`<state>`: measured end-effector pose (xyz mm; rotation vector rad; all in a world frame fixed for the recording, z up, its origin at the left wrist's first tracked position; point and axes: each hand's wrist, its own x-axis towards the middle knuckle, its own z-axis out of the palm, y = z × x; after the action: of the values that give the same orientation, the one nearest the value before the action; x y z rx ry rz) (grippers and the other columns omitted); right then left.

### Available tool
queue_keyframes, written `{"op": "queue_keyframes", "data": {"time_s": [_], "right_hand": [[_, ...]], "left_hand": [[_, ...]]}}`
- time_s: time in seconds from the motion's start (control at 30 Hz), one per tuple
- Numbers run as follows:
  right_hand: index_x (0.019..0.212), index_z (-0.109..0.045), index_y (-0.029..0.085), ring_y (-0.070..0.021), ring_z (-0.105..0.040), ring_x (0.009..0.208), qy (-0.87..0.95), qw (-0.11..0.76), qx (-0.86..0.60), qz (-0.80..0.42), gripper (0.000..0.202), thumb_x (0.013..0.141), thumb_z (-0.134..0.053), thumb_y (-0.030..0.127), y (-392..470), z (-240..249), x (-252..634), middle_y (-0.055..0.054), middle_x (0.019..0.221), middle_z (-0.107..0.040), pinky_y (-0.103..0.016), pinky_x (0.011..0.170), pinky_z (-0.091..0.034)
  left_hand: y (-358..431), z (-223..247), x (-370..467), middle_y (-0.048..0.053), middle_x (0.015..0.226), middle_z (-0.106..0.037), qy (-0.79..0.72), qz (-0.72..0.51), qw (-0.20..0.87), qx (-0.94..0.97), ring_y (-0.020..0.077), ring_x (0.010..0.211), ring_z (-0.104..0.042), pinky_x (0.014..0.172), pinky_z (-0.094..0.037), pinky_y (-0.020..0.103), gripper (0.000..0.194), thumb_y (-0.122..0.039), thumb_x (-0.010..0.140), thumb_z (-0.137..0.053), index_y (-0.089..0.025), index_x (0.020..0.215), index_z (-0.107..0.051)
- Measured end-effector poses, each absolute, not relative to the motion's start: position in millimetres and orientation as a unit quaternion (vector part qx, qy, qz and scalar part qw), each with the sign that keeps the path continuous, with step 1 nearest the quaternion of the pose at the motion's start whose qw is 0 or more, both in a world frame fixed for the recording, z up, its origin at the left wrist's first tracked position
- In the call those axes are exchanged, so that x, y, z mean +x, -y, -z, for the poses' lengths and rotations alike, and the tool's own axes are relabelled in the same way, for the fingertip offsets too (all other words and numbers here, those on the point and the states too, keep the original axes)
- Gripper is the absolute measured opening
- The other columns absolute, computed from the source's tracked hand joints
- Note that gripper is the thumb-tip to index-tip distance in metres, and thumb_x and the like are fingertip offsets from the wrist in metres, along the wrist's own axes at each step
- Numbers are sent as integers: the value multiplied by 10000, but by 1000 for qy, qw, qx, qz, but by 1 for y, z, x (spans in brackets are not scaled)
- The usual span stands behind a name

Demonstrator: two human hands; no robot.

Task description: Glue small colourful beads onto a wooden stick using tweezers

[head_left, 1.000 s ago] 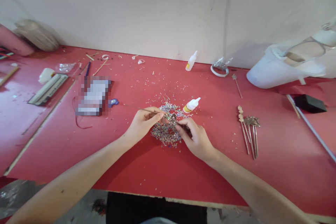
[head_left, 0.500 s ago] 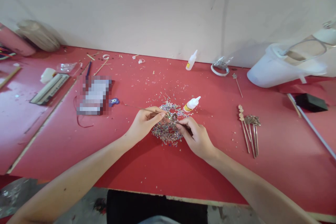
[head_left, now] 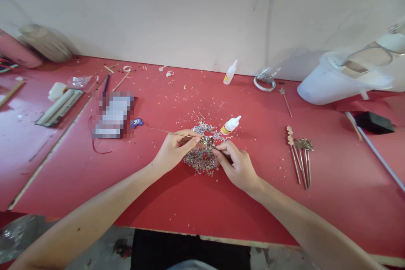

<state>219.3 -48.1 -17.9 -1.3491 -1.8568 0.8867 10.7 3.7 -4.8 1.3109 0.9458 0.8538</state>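
Observation:
My left hand [head_left: 179, 147] is closed, thumb and fingers pinching a thin metal hair stick [head_left: 177, 133] whose shaft points left. Its ornamented head is small and partly lost against the glitter. My right hand [head_left: 236, 162] is closed too, gripping a slim dark tool [head_left: 228, 159] that looks like tweezers, its tip at the ornament. Under both hands lies a ring-like pile of shiny sequin-like bits [head_left: 202, 164]. Just behind the right hand, a white glue bottle [head_left: 231, 125] with a yellow label leans at a tilt.
Several hair sticks [head_left: 304, 164] lie at the right, and a single one [head_left: 286, 102] farther back. Another small bottle [head_left: 230, 72], a tape roll [head_left: 265, 84] and a white bucket [head_left: 329, 80] stand near the wall. A blurred flat object [head_left: 114, 116] lies left.
Both hands keep nearly the same place and grip. The tool's tip and the ornament have shifted only slightly between the fingers.

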Motion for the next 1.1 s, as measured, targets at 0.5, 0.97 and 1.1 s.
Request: {"op": "queue_keyframes", "data": {"time_s": [0.5,0.97,1.1], "right_hand": [[860,-449,228,-95,-537,485,716,346,-508,-330,130,974,-464,288,50,13,218,42,582,-597,-217,518,-388],[927,-492,223,-82,-473,512,670,403,-544,-303,92,964,-486,307,47,12,219,57,624,-517,-201,496,-363],[949,-494,227,-84,-461,520,619,439,-558,-337,134,968,-486,359,44,16,221,59,629,-501,-216,517,-385]], "left_hand": [[-4,8,10,43,863,-736,-395,-370,602,588,163,833,-720,715,-553,242,201,-349,897,-619,-167,914,-701],[-10,-4,7,44,767,-736,-414,-393,618,541,140,715,-675,699,-525,252,171,-309,871,-636,-149,850,-692],[-15,-3,4,26,740,-712,-387,-448,646,482,128,683,-655,716,-519,259,138,-265,852,-653,-150,789,-698]]}}
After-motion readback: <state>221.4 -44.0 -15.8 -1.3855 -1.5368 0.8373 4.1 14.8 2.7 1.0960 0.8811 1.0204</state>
